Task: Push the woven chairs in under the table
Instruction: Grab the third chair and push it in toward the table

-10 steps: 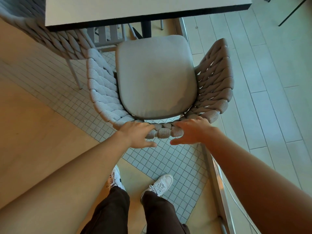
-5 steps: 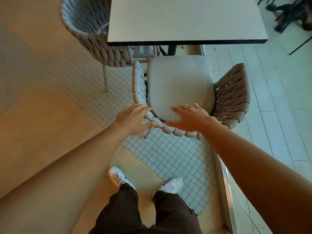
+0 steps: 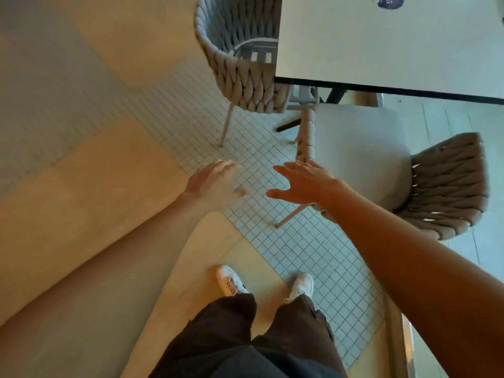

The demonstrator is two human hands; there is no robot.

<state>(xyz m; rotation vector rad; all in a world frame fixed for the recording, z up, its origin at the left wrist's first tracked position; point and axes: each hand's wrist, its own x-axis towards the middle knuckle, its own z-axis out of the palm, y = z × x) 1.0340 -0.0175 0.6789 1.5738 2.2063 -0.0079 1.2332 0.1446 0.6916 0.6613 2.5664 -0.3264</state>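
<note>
Your left hand (image 3: 215, 185) and right hand (image 3: 302, 182) hover spread and empty; the chair (image 3: 381, 170) sits just right, partly under the worktop (image 3: 395, 42).

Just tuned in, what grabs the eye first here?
Two bare arms reach in from below, left hand and right hand spread open over the tiled floor, holding nothing. To the right sits a woven chair with a grey cushion, its front near the white table; a second woven chair stands at the table's left side.
</note>
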